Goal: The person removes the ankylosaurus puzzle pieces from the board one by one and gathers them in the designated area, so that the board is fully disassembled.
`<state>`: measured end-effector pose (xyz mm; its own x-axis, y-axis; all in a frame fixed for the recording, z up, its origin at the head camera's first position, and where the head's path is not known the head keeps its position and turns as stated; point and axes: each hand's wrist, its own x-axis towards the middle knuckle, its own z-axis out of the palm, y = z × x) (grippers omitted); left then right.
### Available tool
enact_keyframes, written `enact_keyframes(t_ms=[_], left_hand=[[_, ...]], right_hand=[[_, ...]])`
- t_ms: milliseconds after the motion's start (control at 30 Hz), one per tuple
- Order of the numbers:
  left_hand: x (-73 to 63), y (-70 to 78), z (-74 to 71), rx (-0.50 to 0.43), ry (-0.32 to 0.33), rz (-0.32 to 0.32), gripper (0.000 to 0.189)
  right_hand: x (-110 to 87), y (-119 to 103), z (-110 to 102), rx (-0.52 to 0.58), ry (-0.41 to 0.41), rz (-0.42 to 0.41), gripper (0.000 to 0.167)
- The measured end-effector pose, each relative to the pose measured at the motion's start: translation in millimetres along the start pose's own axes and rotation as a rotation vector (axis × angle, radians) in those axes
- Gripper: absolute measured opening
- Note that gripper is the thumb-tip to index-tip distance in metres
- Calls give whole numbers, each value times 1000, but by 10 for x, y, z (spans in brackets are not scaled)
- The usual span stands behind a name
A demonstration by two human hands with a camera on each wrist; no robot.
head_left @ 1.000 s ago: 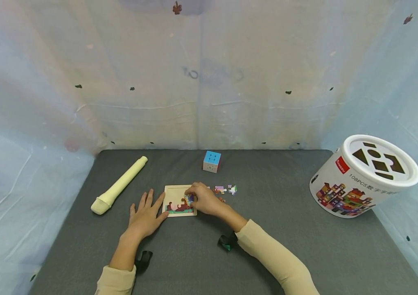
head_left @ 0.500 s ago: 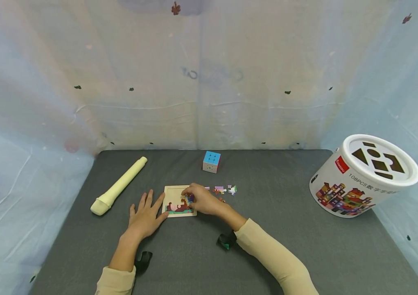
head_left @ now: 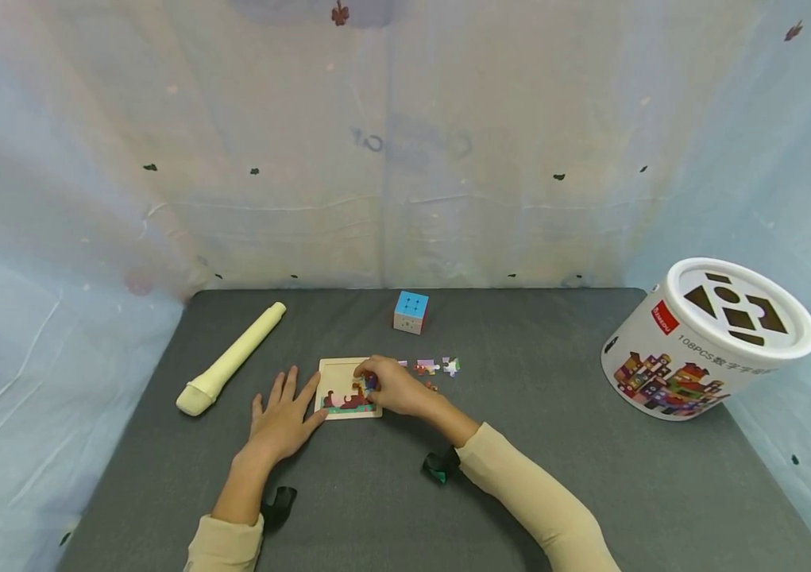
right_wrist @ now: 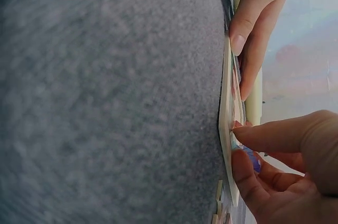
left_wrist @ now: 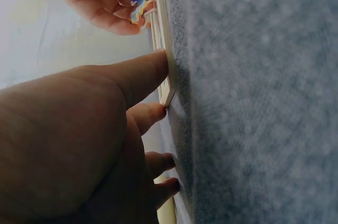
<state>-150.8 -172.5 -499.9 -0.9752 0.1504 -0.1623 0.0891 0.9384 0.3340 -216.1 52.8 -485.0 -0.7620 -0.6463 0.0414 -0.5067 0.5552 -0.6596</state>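
A wooden jigsaw puzzle board (head_left: 337,373) lies on the grey table, its lower part filled with coloured pieces and its upper left bare wood. My left hand (head_left: 279,425) lies with fingers spread at the board's left side, thumb on the lower left corner and the other fingers beside the edge. Over the right half of the board, my right hand (head_left: 394,388) pinches a blue and yellow puzzle piece (left_wrist: 139,5) between curled fingers. In the right wrist view the fingertips (right_wrist: 244,134) are right at the board's surface, partly hiding the piece.
Several loose puzzle pieces (head_left: 427,367) lie right of the board. A puzzle cube (head_left: 411,313) stands behind it. A pale yellow microphone-shaped object (head_left: 233,357) lies at the left. A large white block bucket (head_left: 705,342) stands at the right. Black straps hang at both wrists.
The right fingers shift very slightly over the same spot on the board, still holding the piece. The left hand stays in place.
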Motion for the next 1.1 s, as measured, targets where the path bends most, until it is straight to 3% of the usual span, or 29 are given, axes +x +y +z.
enact_keyframes(t_ms=[333, 633, 867, 1100], left_hand=[[-6, -20, 7, 12, 20, 23, 70], [-18, -34, 32, -16, 46, 41, 69], [-29, -55, 66, -45, 73, 63, 69], [-47, -89, 98, -86, 103, 88, 69]], right_hand=[[-41, 32, 10, 55, 48, -28, 30], [-96, 68, 1, 132, 164, -8, 29], [-278, 154, -149, 178, 208, -17, 26], [-560, 352, -423, 160, 276, 36, 27]])
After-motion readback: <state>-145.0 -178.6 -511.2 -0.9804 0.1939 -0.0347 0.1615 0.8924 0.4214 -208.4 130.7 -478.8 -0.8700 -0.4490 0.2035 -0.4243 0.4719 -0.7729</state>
